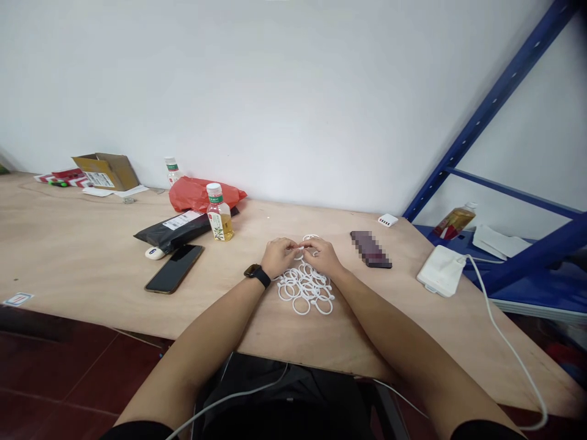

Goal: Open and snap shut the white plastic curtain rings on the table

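Note:
Above a pile of white plastic rings (301,297), my left hand (277,256) and my right hand (323,256) meet fingertip to fingertip. Both are closed in a pinch on one white ring (299,255), which hangs between them. The fingers partly cover it, so I cannot tell whether its ends are joined. Small ball ends show on some rings in the pile, which lies loosely tangled on the wooden table (257,324). A few more rings rest just beyond my fingers. A black watch is on my left wrist.
Left of my hands are a drink bottle (219,214), a phone (175,269), a black parcel (177,229), a red bag (192,194) and an open carton (110,172). Rightward lie another phone (370,249) and a white power bank (441,271) with a cable. A blue metal rack (495,104) borders the right.

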Tool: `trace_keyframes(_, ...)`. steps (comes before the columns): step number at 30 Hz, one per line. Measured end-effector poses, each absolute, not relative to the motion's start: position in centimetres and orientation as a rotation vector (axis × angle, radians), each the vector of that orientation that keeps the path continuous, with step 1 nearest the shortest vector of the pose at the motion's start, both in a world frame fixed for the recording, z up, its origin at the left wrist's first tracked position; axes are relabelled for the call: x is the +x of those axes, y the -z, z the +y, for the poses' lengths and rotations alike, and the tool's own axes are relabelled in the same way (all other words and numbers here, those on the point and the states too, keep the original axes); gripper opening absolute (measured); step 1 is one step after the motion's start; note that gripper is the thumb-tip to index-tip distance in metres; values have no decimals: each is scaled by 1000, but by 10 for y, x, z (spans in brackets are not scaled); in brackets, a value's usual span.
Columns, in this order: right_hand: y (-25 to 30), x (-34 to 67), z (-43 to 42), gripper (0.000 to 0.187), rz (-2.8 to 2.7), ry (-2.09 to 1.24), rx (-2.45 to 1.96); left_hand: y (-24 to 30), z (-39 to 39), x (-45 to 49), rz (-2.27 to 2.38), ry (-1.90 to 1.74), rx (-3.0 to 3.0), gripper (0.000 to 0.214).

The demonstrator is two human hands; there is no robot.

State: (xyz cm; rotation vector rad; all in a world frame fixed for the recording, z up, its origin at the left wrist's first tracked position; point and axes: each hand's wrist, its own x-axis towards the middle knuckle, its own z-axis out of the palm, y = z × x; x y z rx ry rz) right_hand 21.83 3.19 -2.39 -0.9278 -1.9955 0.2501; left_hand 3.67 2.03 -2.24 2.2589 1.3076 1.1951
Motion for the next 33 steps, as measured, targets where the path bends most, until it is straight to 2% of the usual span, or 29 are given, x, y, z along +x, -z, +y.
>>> trace_keyframes(11, 20, 215, 32, 21, -1929, -276, -956, 18, 20, 38, 1177, -1110, 2187, 15)
trace_keyframes(18, 20, 216, 36, 29, -1849, -298, -989, 6, 26, 18, 1238, -1203, 2124, 28)
trace_keyframes(21, 26, 222, 43, 25, -1806, -219, -1071, 3, 32, -5, 1240, -950, 2265, 31)
trace_keyframes(25, 34, 234, 55, 31, -1875, -156, -1124, 9, 36, -23, 1220, -498, 2282, 32)
trace_keyframes(28, 36, 238, 56, 31, -1893, -149, -1140, 15, 37, -23, 1239, -433, 2294, 29)
trace_keyframes(33, 31, 230, 45, 21, -1938, -185, -1075, 16, 36, -13, 1283, -495, 2372, 20)
